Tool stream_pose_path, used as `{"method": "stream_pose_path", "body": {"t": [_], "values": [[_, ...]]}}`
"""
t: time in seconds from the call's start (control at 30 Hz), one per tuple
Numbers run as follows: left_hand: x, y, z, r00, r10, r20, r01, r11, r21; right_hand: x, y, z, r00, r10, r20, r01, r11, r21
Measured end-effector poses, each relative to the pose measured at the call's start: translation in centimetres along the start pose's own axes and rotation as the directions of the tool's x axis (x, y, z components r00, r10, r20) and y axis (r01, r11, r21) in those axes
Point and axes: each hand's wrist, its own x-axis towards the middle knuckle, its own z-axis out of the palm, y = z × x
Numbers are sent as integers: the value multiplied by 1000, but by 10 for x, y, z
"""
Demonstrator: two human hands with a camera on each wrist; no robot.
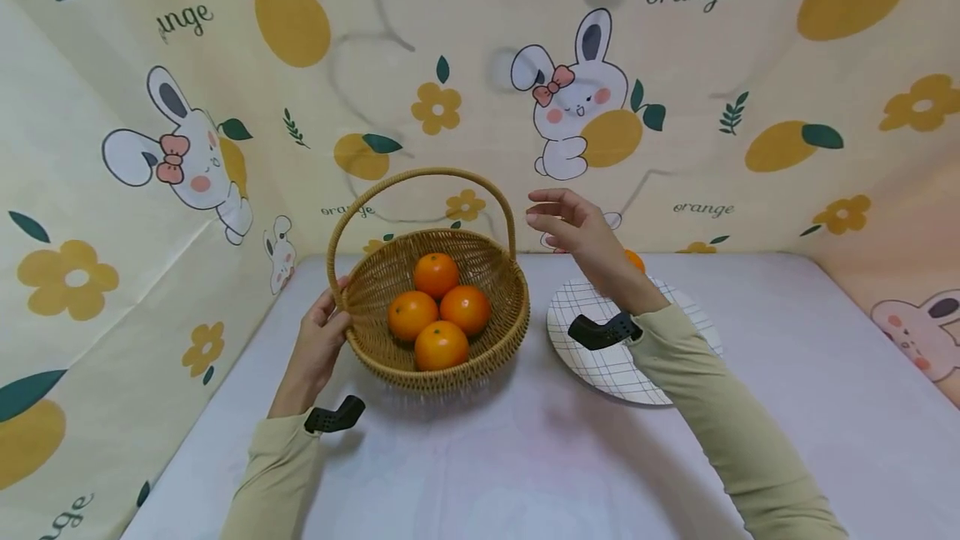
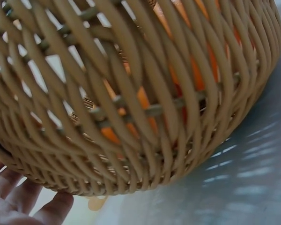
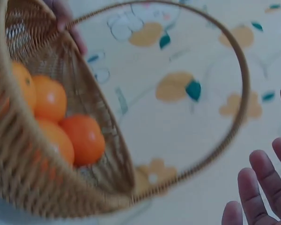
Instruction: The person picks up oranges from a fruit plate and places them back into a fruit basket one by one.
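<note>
A wicker basket (image 1: 423, 380) with a tall arched handle (image 1: 420, 173) tilts its opening towards me in the head view. Several oranges (image 1: 465, 311) lie together inside it. On the basket's left side my left hand (image 1: 318, 344) grips the rim near the foot of the handle; its fingertips (image 2: 61, 206) show against the weave in the left wrist view. Right of the handle, my right hand (image 1: 581, 236) hovers in the air, apart from the basket, fingers spread and holding nothing. Behind its wrist, another orange (image 1: 635, 261) is mostly hidden.
A round white plate (image 1: 600, 373) with a dark grid pattern lies on the right, partly covered by my right forearm. The pale table (image 1: 480, 473) is bordered by a printed cloth backdrop (image 1: 465, 40) at the back and sides.
</note>
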Motion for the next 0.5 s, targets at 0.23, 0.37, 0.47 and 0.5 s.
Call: {"method": "stream_pose_path", "body": {"t": [0.23, 0.37, 0.47, 0.5], "values": [[0, -1, -1, 1000, -2, -3, 2, 1000, -3, -1, 24, -38, 980, 57, -191, -58, 998, 1], [0, -1, -2, 1000, -4, 2, 4, 1000, -5, -3, 39, -57, 943, 108, -316, -106, 994, 25], [0, -2, -1, 1000, -1, 8, 1, 1000, -6, -6, 50, -69, 904, 137, -406, -133, 990, 38], [0, -2, -1, 1000, -1, 7, 1, 1000, -6, -6, 54, -72, 887, 149, -437, -150, 988, 33]]}}
